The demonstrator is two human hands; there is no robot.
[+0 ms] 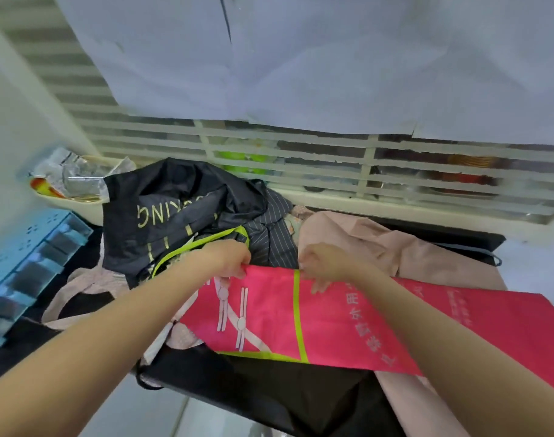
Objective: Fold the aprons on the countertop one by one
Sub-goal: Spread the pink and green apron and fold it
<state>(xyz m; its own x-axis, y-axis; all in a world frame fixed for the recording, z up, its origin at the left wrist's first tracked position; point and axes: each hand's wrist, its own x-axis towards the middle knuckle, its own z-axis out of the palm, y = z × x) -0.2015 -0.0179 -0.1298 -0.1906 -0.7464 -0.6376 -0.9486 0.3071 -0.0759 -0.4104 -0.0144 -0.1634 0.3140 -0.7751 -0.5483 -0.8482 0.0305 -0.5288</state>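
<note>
folding is mid-step: your left hand (230, 258) and right hand (321, 263) each pinch the far edge of the pink apron (348, 323), lying atop the countertop's pile. next, i'd judge, bring that edge over evenly.

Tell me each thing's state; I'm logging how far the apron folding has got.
Pink apron: folded into a long strip, far edge held by both hands.
Left hand: pinching the pink edge.
Right hand: gripping the pink edge.
Black apron: crumpled, unfolded.
Striped apron: bunched, unfolded.
Beige apron: spread loose, unfolded.
</note>
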